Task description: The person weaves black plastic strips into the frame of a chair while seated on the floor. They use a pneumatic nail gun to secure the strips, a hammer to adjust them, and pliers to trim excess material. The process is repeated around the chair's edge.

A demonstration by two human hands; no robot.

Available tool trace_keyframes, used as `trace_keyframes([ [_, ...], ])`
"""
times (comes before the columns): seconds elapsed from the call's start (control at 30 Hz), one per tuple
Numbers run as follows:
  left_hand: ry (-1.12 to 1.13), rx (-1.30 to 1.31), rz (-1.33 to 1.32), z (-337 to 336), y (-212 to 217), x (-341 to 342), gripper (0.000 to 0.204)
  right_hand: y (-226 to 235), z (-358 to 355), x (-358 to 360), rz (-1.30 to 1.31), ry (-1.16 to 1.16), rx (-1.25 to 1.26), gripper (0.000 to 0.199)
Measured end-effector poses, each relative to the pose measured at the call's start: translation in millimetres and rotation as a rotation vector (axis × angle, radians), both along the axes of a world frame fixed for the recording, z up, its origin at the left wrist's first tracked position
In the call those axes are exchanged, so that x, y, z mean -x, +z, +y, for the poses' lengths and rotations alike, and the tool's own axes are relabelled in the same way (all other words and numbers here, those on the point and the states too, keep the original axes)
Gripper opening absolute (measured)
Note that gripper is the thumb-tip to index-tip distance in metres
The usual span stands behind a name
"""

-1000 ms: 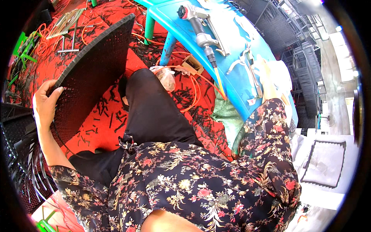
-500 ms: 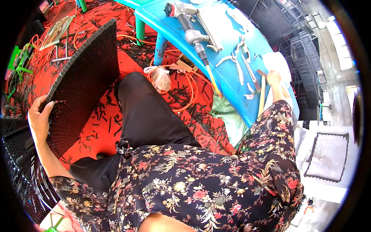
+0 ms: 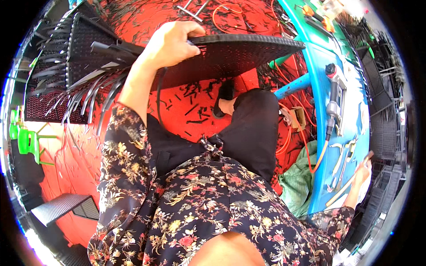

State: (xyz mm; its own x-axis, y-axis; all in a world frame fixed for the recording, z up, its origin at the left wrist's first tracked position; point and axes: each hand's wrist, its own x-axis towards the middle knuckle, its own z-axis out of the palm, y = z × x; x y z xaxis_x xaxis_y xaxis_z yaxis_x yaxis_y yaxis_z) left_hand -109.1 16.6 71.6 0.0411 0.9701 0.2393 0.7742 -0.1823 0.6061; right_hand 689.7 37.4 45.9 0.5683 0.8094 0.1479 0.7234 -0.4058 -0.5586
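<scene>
My left hand (image 3: 171,46) grips the rim of a large black woven panel (image 3: 226,55), thumb and fingers closed over its edge. The panel stands tilted over the red floor, in front of my knees. At the far right, my right hand (image 3: 362,174) is closed round a hammer with a wooden handle (image 3: 341,194) at the edge of the blue table. The dark hammer head shows just beyond the fingers, and the handle slants down toward me. Long loose black strips (image 3: 91,95) hang from woven work left of my left forearm.
On the blue table (image 3: 317,195) lie an air nail gun (image 3: 333,99) and several pliers-like tools (image 3: 341,155). Its orange hose (image 3: 320,159) drops past a green sack (image 3: 298,179). Black scraps litter the red floor (image 3: 177,99). A green plastic stool (image 3: 29,139) stands at left.
My view has turned left. The panel has swung from my left side to across my front, still in my left hand. My right hand has moved from beside the hammer onto its handle.
</scene>
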Motion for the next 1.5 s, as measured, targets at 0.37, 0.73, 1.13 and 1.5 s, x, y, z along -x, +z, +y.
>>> trace_keyframes([
  [0.37, -0.037, -0.077, -0.132, 13, 0, -15, 0.046, 61, -5, 496, 0.707, 1.242, 0.089, 0.052],
  [0.73, -0.033, -0.174, -0.351, 11, 23, -40, 0.040, 59, 6, 558, 0.512, 1.366, -0.131, 0.037],
  [1.13, -0.014, -0.235, -0.268, 14, 18, -41, 0.037, 68, -1, 548, 0.737, 1.375, -0.158, 0.037],
  [1.5, -0.010, -0.113, -0.554, 12, 13, -32, 0.037, 25, 23, 290, 0.362, 0.785, -0.195, 0.055],
])
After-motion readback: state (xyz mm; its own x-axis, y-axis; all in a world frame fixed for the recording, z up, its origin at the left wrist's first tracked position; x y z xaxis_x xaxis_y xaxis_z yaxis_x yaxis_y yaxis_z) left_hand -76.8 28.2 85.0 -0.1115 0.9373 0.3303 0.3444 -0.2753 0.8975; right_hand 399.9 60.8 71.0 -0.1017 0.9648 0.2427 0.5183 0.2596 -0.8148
